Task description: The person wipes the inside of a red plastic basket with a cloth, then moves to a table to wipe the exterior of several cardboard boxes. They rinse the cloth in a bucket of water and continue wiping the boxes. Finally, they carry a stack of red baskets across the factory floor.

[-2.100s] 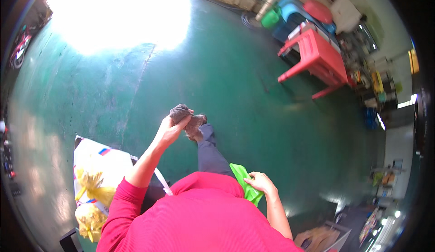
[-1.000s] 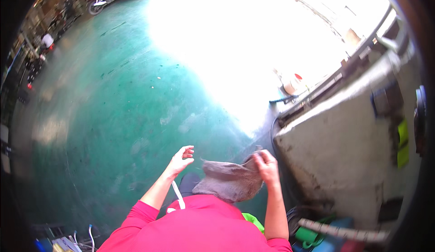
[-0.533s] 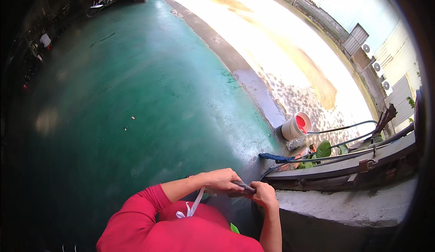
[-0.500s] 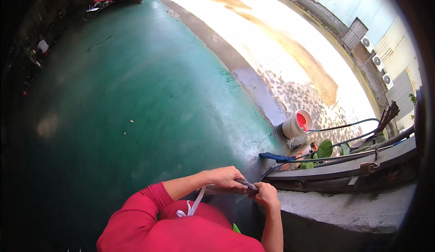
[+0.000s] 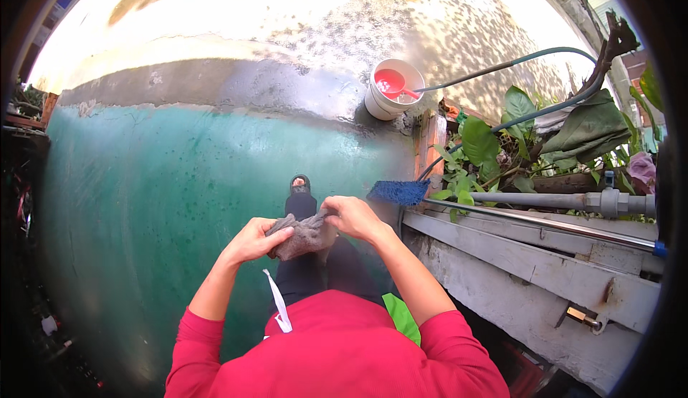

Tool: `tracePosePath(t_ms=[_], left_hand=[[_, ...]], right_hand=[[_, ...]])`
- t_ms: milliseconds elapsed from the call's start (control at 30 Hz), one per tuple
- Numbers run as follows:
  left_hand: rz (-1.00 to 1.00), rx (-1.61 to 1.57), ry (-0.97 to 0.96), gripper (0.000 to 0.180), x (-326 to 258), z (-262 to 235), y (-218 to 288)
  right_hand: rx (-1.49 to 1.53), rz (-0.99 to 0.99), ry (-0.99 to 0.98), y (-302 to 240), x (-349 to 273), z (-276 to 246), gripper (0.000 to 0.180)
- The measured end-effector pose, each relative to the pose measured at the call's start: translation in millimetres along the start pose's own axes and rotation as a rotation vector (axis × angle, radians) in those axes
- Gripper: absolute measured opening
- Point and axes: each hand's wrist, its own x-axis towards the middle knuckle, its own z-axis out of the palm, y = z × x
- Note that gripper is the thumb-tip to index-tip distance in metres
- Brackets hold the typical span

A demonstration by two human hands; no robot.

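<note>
A crumpled grey-brown cloth (image 5: 304, 237) hangs between my two hands, in front of my body and above my legs. My left hand (image 5: 256, 240) grips its left end, thumb on top. At the upper right corner, my right hand (image 5: 350, 217) pinches the cloth between thumb and fingers. Ahead and to the right stands a white bucket (image 5: 374, 106) with a red dipper (image 5: 390, 83) inside it. A blue-bristled brush (image 5: 400, 192) on a long metal handle rests just right of my right hand, apart from it.
A hose (image 5: 534, 54) loops from the bucket over to a tree stump. Leafy plants (image 5: 480, 144), a grey pipe (image 5: 530, 200) and a whitish ledge (image 5: 530, 276) with a brass padlock (image 5: 582, 318) line the right side. Green floor (image 5: 158, 183) meets a concrete strip (image 5: 186, 83) ahead.
The view has turned to the right, bringing the bucket and plants nearer the middle. The cloth, bunched tightly between both hands before, now hangs looser and more spread.
</note>
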Motion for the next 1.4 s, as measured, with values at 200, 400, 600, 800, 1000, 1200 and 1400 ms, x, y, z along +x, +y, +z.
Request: tracePosePath(t_ms=[200, 400, 600, 800, 1000, 1200, 1400], left_hand=[[0.019, 0.047, -0.041, 0.037, 200.9, -97.8, 44.4], [-0.027, -0.040, 0.042, 0.038, 357.9, -147.3, 64.5], [-0.159, -0.020, 0.210, 0.036, 486.4, -198.5, 46.2], [-0.032, -0.033, 0.341, 0.038, 608.9, -230.0, 9.2], [-0.008, -0.121, 0.330, 0.032, 727.1, -255.0, -25.6], [-0.054, -0.255, 0.311, 0.037, 789.5, -260.3, -28.7], [-0.074, -0.355, 0.352, 0.043, 846.0, -247.3, -7.7]], right_hand=[[0.217, 0.382, 0.108, 161.2, 142.5, -45.4, 0.039], [0.248, 0.738, 0.086, 356.3, 214.6, -92.8, 0.035], [-0.044, 0.995, 0.138, 542.1, 311.8, -150.7, 0.031], [-0.313, 1.036, 0.266, 674.5, 392.9, -196.3, 0.035], [-0.649, 1.091, 0.116, 771.6, 425.9, -191.5, 0.051], [-0.472, 0.919, 0.077, 759.3, 415.5, -179.7, 0.042], [-0.939, 0.993, 0.347, 735.3, 460.6, -136.3, 0.035]])
